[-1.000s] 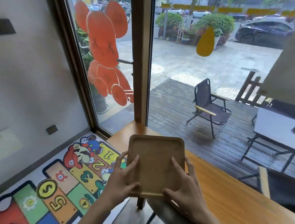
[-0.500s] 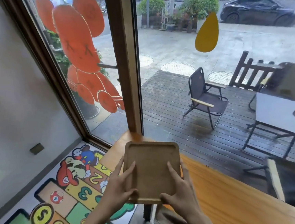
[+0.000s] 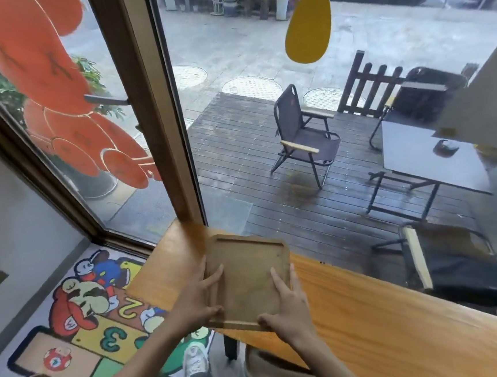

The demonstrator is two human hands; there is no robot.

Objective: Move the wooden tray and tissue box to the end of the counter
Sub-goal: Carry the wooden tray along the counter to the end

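Since before, both hands had pushed the wooden tray (image 3: 249, 278) farther along the desk (image 3: 372, 312), toward its end at 11 o'clock. Left hand (image 3: 195, 304) and right hand (image 3: 287, 308) each gripped the tray's near corners.

A single head-worn wide-angle view looks forward and down from close above the surface (image 3: 371, 306), facing its far end by the window (image 3: 236, 129). Both hands and the tray (image 3: 249, 281) sit near, low in the frame; the deck (image 3: 254, 169) outside fills the upper part.
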